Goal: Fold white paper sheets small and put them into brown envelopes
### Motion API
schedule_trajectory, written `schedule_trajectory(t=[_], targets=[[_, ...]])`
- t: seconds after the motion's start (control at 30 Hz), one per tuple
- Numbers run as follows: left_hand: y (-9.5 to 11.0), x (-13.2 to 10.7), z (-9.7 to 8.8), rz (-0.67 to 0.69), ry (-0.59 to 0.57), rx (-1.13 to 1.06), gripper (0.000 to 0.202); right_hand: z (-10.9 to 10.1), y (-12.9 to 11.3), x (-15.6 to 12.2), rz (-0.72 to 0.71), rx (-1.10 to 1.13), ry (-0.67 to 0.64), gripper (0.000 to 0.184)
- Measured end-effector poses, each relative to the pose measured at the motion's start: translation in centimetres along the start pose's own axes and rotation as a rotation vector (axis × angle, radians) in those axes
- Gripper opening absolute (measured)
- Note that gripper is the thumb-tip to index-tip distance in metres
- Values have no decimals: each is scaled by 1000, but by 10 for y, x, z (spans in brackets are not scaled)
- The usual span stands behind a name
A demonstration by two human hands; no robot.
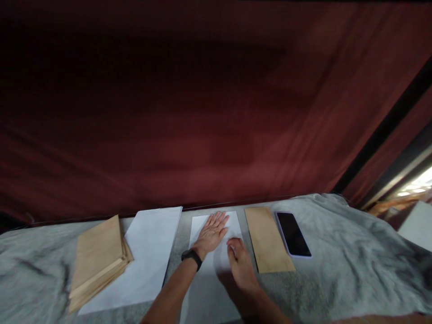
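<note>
A narrow white sheet of paper [205,288] lies lengthwise in front of me on a grey cloth. My left hand [211,235] rests flat on its upper part, fingers spread, with a black band [191,258] around the wrist. Just right of it, my right hand [241,263] is over the sheet's right side with its fingers curled in. Whatever those fingers hold, if anything, is hidden. Right of the sheet is a brown paper envelope [268,240], apart from both hands.
At the left, a stack of brown envelopes [97,252] partly overlaps a pile of white paper [151,256]. A dark-screened phone [293,235] lies right of the single envelope. Wrinkled grey cloth [344,252] covers the surface, and a dark red curtain [202,135] hangs behind.
</note>
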State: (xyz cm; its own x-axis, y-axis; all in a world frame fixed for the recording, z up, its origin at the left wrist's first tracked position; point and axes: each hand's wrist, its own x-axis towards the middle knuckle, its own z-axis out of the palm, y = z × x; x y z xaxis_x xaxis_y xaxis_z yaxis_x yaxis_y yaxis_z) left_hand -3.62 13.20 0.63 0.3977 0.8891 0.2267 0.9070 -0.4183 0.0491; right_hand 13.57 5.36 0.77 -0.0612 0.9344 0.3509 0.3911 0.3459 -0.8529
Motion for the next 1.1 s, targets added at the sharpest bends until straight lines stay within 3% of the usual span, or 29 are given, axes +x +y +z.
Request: schedule_trajectory(t=[0.2,0.4,0.6,0.8,1.1], targets=[[38,-33,-15,12,-73,-47,55,-5,14,11,132,127,77,29],[69,-63,-27,19,-132,-87,58,-7,16,8,88,112,7,38],[87,-90,-34,37,-145,-124,61,-15,21,6,33,-5,-31,49],[106,-117,-48,91,-126,-160,60,-29,21,8,32,-118,-159,55],[126,-134,-69,165,-236,-306,61,-35,14,-7,-292,-388,-329,47]])
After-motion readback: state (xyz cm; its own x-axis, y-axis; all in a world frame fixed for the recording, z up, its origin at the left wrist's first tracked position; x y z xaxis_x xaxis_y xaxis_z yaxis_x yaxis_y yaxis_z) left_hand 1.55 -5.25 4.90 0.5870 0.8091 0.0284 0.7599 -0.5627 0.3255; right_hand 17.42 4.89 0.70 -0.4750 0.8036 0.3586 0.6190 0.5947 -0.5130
